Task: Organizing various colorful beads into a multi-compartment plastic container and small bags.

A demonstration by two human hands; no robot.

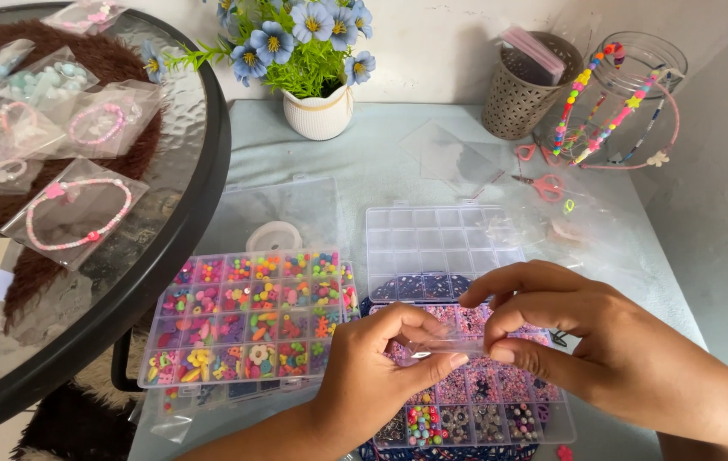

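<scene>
We are holding our left hand (pixel 381 363) and right hand (pixel 590 341) together just above the open bead box (pixel 466 401), and between them we are pinching a small clear plastic piece (pixel 449 347); whether it is a bag or a strip is hard to tell. The thumb and forefinger of each hand are pressing on one end of it, the left from below and the right from above, fingers curled rather than spread. The clear piece is hanging over the pink and dark beads in the box, not touching them.

Just left of our left hand we are seeing a second bead box (pixel 249 320) filled with bright mixed beads, its lid standing open behind it. Both boxes are sitting on the pale blue worktop (pixel 330 162). Farther back a white pot of blue flowers (pixel 317 107), a perforated cup (pixel 526 90), a glass jar with beaded strands (pixel 633 81) and pink scissors (pixel 543 183) are standing well apart from our hands. On the round glass table (pixel 202 171) at left, bagged bracelets (pixel 74 213) are lying.
</scene>
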